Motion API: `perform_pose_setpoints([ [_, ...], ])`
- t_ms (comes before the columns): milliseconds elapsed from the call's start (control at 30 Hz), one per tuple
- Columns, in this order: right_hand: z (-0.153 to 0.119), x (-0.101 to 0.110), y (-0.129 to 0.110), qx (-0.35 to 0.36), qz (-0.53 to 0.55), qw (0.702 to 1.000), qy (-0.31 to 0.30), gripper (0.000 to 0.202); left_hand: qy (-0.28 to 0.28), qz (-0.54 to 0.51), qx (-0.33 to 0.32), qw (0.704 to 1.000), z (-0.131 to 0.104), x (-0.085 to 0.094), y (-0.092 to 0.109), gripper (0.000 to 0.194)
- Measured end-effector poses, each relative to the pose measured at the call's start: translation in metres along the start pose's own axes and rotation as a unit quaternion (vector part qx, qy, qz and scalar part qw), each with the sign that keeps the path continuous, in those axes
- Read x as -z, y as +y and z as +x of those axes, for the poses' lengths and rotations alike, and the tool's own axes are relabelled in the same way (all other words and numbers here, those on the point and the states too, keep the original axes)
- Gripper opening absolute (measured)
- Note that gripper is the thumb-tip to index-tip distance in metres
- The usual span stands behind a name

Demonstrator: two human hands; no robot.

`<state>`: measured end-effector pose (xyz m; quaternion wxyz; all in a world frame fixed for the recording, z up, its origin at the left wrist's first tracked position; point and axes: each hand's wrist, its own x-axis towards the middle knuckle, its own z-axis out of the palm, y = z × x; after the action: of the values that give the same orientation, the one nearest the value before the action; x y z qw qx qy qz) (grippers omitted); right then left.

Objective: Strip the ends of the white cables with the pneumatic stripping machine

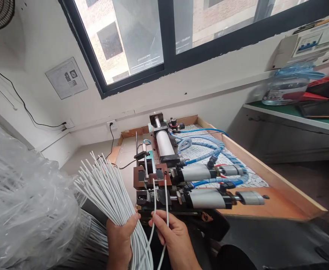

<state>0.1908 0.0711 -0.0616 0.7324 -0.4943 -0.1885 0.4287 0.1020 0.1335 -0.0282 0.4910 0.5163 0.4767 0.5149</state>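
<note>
A thick bundle of white cables point(112, 191) is gripped in my left hand point(122, 234), its cut ends fanning up and to the left. My right hand point(172, 234) pinches two single white cables point(154, 202) between its fingers. These two run upward, side by side, with their tips at the brown clamp block point(150, 176) of a pneumatic machine. How far the tips go into the block I cannot make out. Silver air cylinders point(201, 172) extend to the right of the block, and a larger one point(165, 142) stands behind it.
Blue air hoses point(218, 148) loop behind the cylinders inside a wooden-rimmed tray point(266, 176). Clear plastic wrap point(26, 187) covers more cables at my left. A green-topped table point(288, 112) at the right holds a plastic water jug point(285, 88). A window point(167, 37) is ahead.
</note>
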Motion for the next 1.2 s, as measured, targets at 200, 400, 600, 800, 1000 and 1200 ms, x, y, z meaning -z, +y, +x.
perform_pose_setpoints([
  [200, 0.006, -0.003, 0.006, -0.062, 0.103, 0.992, 0.037, 0.029, -0.057, -0.029, 0.014, 0.998, 0.007, 0.006, -0.008, 0.017],
  [400, 0.010, -0.006, 0.006, -0.078, 0.152, 0.985, -0.008, 0.027, -0.066, -0.062, 0.039, 0.995, 0.006, 0.003, -0.007, 0.017],
  [600, 0.013, -0.009, 0.005, -0.114, 0.181, 0.976, -0.037, 0.029, -0.068, -0.054, 0.043, 0.995, 0.005, 0.006, -0.010, 0.018],
  [800, 0.008, -0.005, 0.006, -0.076, 0.109, 0.990, -0.046, 0.029, -0.093, -0.051, 0.039, 0.994, 0.001, 0.017, -0.017, 0.016],
  [1000, -0.005, -0.005, 0.019, -0.058, -0.032, 0.985, -0.158, 0.036, -0.092, -0.047, 0.060, 0.993, -0.003, 0.031, -0.025, 0.013],
  [1200, 0.000, -0.015, 0.014, -0.038, -0.070, 0.992, -0.100, 0.047, -0.046, -0.027, 0.064, 0.997, 0.001, 0.041, -0.030, 0.016],
])
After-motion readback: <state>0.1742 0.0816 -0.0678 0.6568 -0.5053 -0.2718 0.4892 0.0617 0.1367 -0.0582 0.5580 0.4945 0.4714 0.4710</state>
